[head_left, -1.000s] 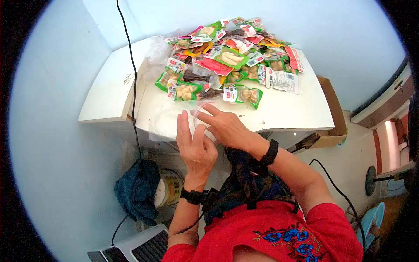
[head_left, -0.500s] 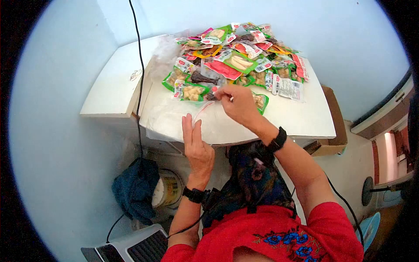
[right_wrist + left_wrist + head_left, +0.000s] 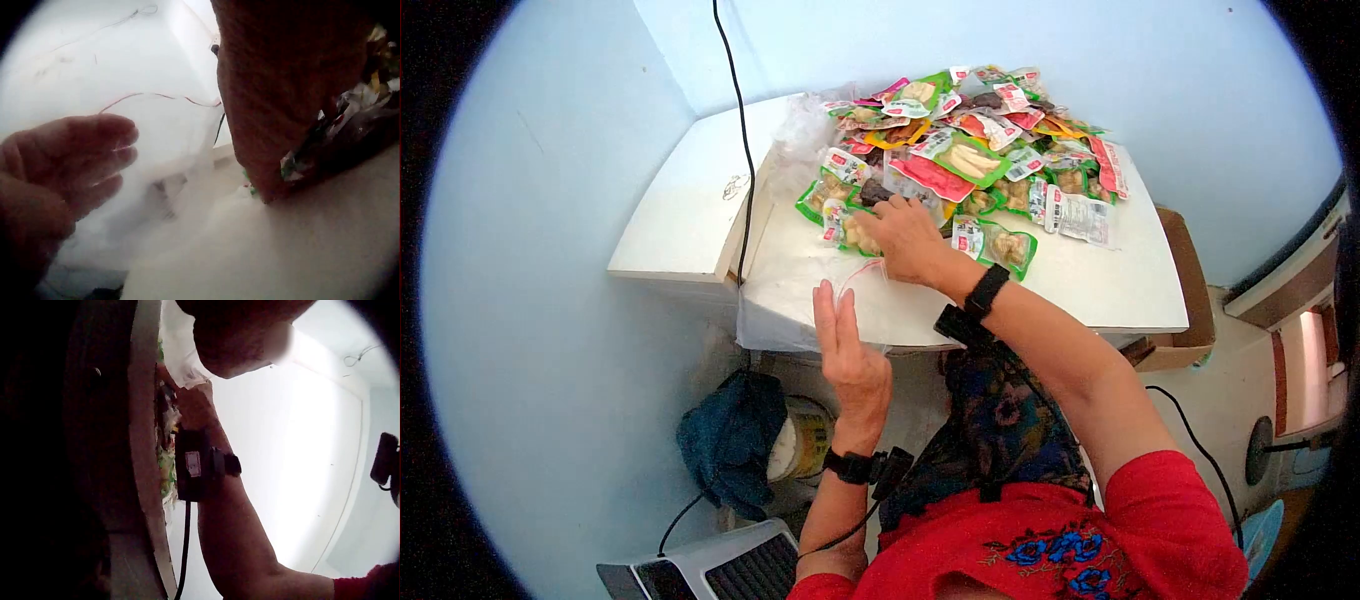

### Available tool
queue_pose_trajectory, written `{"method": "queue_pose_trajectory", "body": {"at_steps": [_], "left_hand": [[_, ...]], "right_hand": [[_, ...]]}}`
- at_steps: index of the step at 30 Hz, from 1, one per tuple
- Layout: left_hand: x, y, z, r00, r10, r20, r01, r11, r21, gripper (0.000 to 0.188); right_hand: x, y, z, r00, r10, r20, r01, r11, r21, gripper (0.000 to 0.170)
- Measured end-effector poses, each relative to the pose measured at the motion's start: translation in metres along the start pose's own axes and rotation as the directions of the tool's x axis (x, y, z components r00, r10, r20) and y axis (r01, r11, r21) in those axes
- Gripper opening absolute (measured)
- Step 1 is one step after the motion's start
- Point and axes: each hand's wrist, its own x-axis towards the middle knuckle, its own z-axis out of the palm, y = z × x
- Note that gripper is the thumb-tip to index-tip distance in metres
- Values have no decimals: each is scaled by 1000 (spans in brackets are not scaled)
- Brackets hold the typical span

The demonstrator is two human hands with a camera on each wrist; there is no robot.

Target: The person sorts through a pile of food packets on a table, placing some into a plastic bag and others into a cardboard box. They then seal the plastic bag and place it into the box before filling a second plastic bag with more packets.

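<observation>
My left hand [image 3: 857, 375] points up with straight fingers at the table's front edge, beside a clear plastic bag [image 3: 785, 315] with a thin red line along its mouth. In the right wrist view the left hand [image 3: 69, 162] lies against the cloudy bag [image 3: 169, 206], and whether the fingers are inside cannot be told. Over the pile's front left, my right hand [image 3: 908, 242] is palm down, its fingers on or just above a packet of pale chunks [image 3: 860, 238] and a dark packet [image 3: 874, 192]. Its grip is hidden. A green-edged packet [image 3: 1008, 248] lies to its right.
Many coloured food packets [image 3: 970, 155] are heaped at the back of the white table [image 3: 1100, 295]. Crumpled clear plastic [image 3: 800, 150] lies left of them. A black cable [image 3: 745, 150] hangs at the left; a cardboard box [image 3: 1185, 290] stands at the right.
My right hand has left the bag mouth beside the left hand and moved up to the packets, then a little left over the pale chunks. The left hand stays near the bag.
</observation>
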Motion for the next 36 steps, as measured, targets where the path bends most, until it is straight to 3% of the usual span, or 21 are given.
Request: {"method": "queue_pose_trajectory", "body": {"at_steps": [7,9,12,15,18,19,22,23,24,26,29,32,36], "left_hand": [[17,18,-13,999,49,8,-49,998,-29,59],[21,23,-8,998,58,24,-56,996,-72,58],[24,31,7,998,49,38,-44,990,-135,59],[20,34,33,997,32,69,-22,989,-147,59],[14,26,57,996,44,78,-36,994,-106,59],[13,24,61,996,54,78,-48,996,-78,58],[10,23,60,995,72,75,-69,997,-39,59],[11,23,58,994,81,73,-79,996,-35,59],[11,24,57,994,83,76,-80,996,-30,63],[12,24,55,993,85,79,-84,996,-20,73],[12,19,54,991,118,65,-119,993,14,63],[12,18,52,990,113,81,-115,993,20,64],[9,19,52,989,98,113,-97,995,-17,67]], "right_hand": [[-64,-5,-63,958,32,-286,20,984,177,52],[-97,-1,-86,938,139,-317,-79,978,194,54],[-145,4,-114,837,359,-413,-306,933,191,55],[-184,21,-111,771,533,-350,-512,844,159,49],[-211,26,-105,770,638,-3,-638,770,-8,37],[-218,36,-103,815,572,-90,-571,820,37,28],[-222,60,-116,757,576,-308,-598,801,30,18],[-218,65,-128,758,584,-290,-605,796,19,14],[-219,75,-131,801,511,-313,-546,837,-29,21],[-223,99,-126,891,345,-296,-385,919,-87,35],[-229,109,-111,968,248,-40,-249,968,-25,45],[-227,101,-112,925,371,77,-379,896,234,53],[-231,102,-111,931,364,15,-362,920,147,53]]}}
